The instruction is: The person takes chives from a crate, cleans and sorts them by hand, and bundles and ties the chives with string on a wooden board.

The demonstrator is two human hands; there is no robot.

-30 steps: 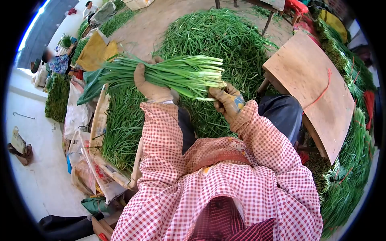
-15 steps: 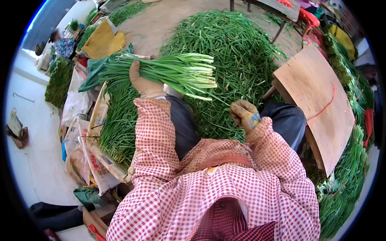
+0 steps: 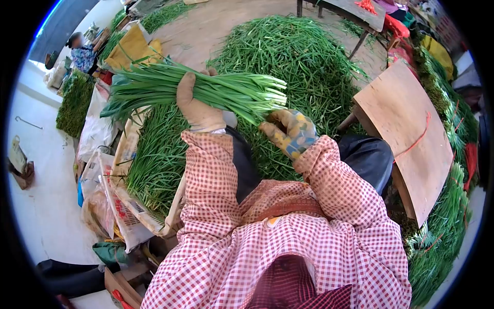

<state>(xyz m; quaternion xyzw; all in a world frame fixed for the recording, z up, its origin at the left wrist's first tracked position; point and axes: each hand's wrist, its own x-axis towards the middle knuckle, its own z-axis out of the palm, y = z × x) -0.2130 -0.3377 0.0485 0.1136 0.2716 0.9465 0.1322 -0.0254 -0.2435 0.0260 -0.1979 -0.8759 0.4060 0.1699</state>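
Note:
A thick bunch of garlic chives [image 3: 231, 91] lies sideways across my gloved left hand [image 3: 195, 105], whose fingers wrap round its middle. The pale stem ends point right, and the green leaf tips fan out to the left. My right hand [image 3: 290, 131], in a patterned glove, is just below the stem ends. Its thumb and fingers curl together in a pinch at the bunch's lower edge; what lies between the fingertips is too small to make out. A large heap of loose chives [image 3: 288, 51] spreads on the floor behind the bunch.
More chives fill a crate [image 3: 176, 203] at my left. A board [image 3: 406, 129] stands by my right knee, with bundled chives [image 3: 442, 232] beyond it. A low table [image 3: 355, 13] stands at the back right. Another person [image 3: 82, 54] is at the far left.
My right hand has moved left and up to the stem ends from beside my right knee, where a thin stalk stretched from its fingers. The left hand and bunch have shifted slightly right.

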